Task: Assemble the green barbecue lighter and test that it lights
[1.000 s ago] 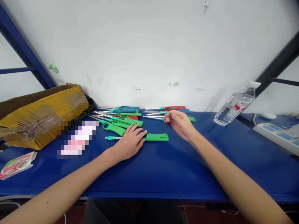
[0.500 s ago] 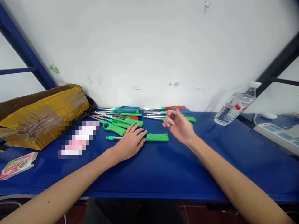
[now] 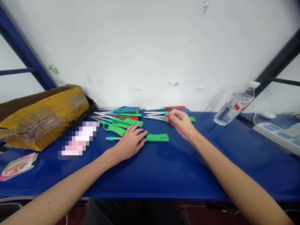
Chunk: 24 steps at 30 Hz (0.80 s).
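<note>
My left hand (image 3: 133, 142) lies palm down with fingers spread over a green gas lighter (image 3: 158, 137), pressing it to the table. That lighter's metal nozzle points left, its handle end right; part of it is hidden under my fingers. Above the handle end, my right hand (image 3: 180, 123) is closed in a pinch around a small screwdriver (image 3: 169, 124), whose reddish handle is mostly covered. A thin shaft stands upright at the lighter's end; its tip is too small to make out.
More lighters in green, blue and red lie in a left pile (image 3: 124, 120) and a right group (image 3: 179, 108) by the wall. A taped cardboard box (image 3: 47, 115) and torn packaging (image 3: 18, 166) are at left. A tilted water bottle (image 3: 235, 104) and a power strip (image 3: 276, 132) are at right.
My right hand has turned from palm up, with loosely curled fingers, to a palm-down pinch over the screwdriver handle. My left hand and the lighter beneath it stay in place.
</note>
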Tool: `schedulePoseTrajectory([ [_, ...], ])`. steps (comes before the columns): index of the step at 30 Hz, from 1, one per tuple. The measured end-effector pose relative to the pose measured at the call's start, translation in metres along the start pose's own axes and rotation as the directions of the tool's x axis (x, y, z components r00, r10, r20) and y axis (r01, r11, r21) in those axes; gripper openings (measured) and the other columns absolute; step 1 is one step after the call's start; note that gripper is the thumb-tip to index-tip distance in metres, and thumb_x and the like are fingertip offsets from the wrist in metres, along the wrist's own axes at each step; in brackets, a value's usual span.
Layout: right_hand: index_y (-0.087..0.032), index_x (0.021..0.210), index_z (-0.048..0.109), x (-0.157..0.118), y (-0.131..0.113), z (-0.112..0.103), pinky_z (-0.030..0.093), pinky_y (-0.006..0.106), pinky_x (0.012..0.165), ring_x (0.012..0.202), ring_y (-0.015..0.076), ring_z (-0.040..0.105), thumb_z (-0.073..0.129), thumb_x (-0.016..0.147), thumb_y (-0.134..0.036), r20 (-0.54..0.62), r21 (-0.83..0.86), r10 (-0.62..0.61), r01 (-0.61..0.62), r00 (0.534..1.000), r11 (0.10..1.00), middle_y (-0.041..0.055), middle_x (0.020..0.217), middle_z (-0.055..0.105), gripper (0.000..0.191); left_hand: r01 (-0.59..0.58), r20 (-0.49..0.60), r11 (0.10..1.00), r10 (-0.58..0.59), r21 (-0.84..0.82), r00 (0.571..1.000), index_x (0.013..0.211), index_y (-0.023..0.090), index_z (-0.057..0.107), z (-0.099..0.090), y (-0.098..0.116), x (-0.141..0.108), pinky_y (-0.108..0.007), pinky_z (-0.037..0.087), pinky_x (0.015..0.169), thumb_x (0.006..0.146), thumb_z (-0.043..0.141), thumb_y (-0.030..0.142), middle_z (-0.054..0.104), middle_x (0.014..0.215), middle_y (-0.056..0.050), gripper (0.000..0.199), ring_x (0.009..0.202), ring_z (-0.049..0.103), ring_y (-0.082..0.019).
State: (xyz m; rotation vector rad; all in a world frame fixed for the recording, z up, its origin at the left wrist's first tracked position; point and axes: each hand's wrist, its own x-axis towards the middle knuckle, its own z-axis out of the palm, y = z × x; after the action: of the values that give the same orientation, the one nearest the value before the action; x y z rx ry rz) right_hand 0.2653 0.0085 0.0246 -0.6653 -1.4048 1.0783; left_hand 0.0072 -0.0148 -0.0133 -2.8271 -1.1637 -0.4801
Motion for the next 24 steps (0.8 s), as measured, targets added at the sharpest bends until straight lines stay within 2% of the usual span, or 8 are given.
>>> schedulePoseTrajectory([
  [3,-0.023,0.075,0.063,-0.001,-0.003,0.004,0.048,0.028,0.072,0.081,0.0161,0.064,0.084,0.072,-0.043,-0.029,0.061,-0.012,0.014,1.0,0.998,-0.0005,0.074,0.068,0.029,0.001,-0.01,1.0,-0.001,-0.01,1.0,0.136,0.014,0.058,0.0,0.0,0.0,-0.061,0.03,0.117,0.101,0.044,0.027,0.059,0.136,-0.014,0.04,0.143,0.036,-0.036],
  [6,-0.023,0.075,0.058,-0.004,-0.005,0.013,0.048,0.027,0.068,0.077,0.0151,0.064,0.084,0.072,-0.042,-0.004,0.171,0.052,-0.051,0.999,0.984,-0.0016,0.073,0.066,0.033,0.001,-0.015,1.0,-0.002,-0.012,1.0,0.136,0.015,0.058,0.001,0.0,0.0,-0.061,0.03,0.117,0.101,0.044,0.028,0.06,0.136,-0.014,0.04,0.142,0.037,-0.035],
  [8,-0.023,0.078,0.057,-0.006,-0.007,0.019,0.046,0.026,0.062,0.062,0.012,0.056,0.083,0.074,-0.042,0.033,0.244,0.102,-0.107,0.994,0.964,-0.0054,0.062,0.056,0.032,0.002,-0.02,1.0,-0.002,-0.013,1.0,0.135,0.015,0.059,0.001,0.0,0.0,-0.061,0.03,0.117,0.101,0.044,0.028,0.061,0.135,-0.013,0.039,0.142,0.037,-0.035],
  [10,-0.023,0.08,0.06,-0.008,-0.008,0.023,0.043,0.025,0.058,0.05,0.0086,0.041,0.081,0.077,-0.043,0.057,0.282,0.118,-0.129,0.991,0.951,-0.0083,0.056,0.044,0.029,0.002,-0.022,1.0,-0.002,-0.013,1.0,0.134,0.015,0.06,0.001,0.0,0.0,-0.061,0.029,0.117,0.101,0.045,0.028,0.061,0.134,-0.013,0.038,0.142,0.038,-0.034],
  [12,-0.021,0.08,0.063,-0.008,-0.01,0.025,0.042,0.025,0.057,0.049,0.0081,0.033,0.075,0.081,-0.048,0.076,0.306,0.131,-0.148,0.988,0.94,-0.0082,0.055,0.036,0.03,0.002,-0.015,1.0,-0.002,-0.008,1.0,0.134,0.014,0.059,0.001,0.001,0.0,-0.06,0.029,0.118,0.101,0.045,0.028,0.06,0.135,-0.013,0.038,0.142,0.037,-0.035],
  [14,-0.02,0.078,0.066,-0.007,-0.011,0.023,0.042,0.026,0.058,0.05,0.0089,0.032,0.07,0.084,-0.053,0.094,0.336,0.156,-0.179,0.983,0.925,-0.007,0.056,0.034,0.034,0.003,-0.004,1.0,-0.003,-0.004,1.0,0.134,0.014,0.059,0.001,0.0,0.0,-0.06,0.028,0.118,0.101,0.045,0.029,0.06,0.136,-0.013,0.039,0.143,0.036,-0.035],
  [18,-0.02,0.08,0.069,-0.003,-0.008,0.014,0.044,0.026,0.06,0.055,0.0099,0.04,0.072,0.083,-0.049,0.114,0.329,0.158,-0.187,0.981,0.926,-0.0041,0.061,0.045,0.029,0.002,-0.002,1.0,-0.002,-0.018,1.0,0.134,0.014,0.059,0.0,0.0,0.0,-0.06,0.028,0.118,0.102,0.044,0.03,0.06,0.136,-0.013,0.039,0.143,0.036,-0.035],
  [24,-0.02,0.079,0.074,0.001,-0.002,-0.001,0.048,0.03,0.064,0.065,0.0137,0.057,0.077,0.076,-0.053,0.049,0.136,0.09,-0.096,0.995,0.986,0.0008,0.07,0.064,0.033,0.003,-0.012,0.999,-0.004,-0.037,1.0,0.134,0.016,0.059,0.0,-0.001,0.0,-0.06,0.029,0.118,0.102,0.043,0.031,0.06,0.136,-0.013,0.039,0.142,0.036,-0.034],
])
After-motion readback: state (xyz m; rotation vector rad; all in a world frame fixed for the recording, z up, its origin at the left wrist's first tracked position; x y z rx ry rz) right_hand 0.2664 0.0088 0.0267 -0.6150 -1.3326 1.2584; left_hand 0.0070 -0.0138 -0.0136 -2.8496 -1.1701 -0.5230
